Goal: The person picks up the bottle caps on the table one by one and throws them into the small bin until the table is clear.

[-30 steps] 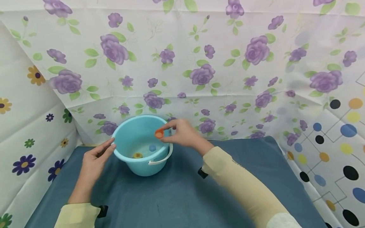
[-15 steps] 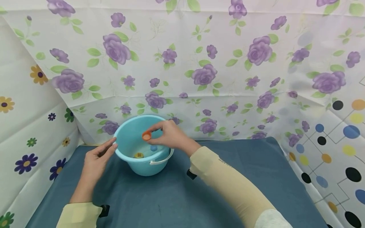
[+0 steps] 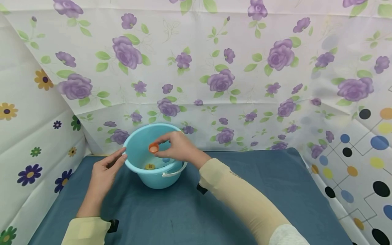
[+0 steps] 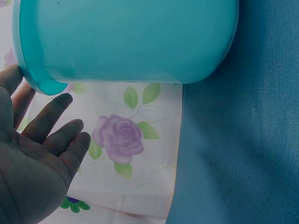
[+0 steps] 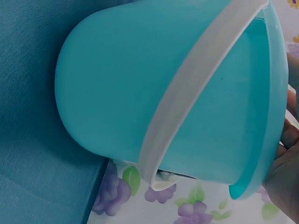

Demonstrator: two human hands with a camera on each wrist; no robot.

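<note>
A light blue bucket (image 3: 157,178) stands upright on the cloth, its mouth facing up. My left hand (image 3: 102,175) holds the bucket's left rim between thumb and fingertips, the other fingers spread below the rim in the left wrist view. Over the bucket's opening, my right hand (image 3: 180,148) pinches a small orange bottle cap (image 3: 153,148) between thumb and fingers. Inside on the bottom lie a yellow cap (image 3: 149,166) and a blue cap (image 3: 165,160), the blue one partly behind the right hand. In the right wrist view the cap is hidden behind the bucket wall.
The bucket's white handle (image 5: 187,98) hangs down along its outer side. A dark blue cloth (image 3: 239,204) covers the table. A purple-flowered sheet (image 3: 196,68) rises close behind the bucket, with patterned sheets at the left and right.
My right hand has carried the orange cap leftward from the right rim to over the bucket's middle, then slightly lower. The left hand stays on the rim. The view has shifted slightly.
</note>
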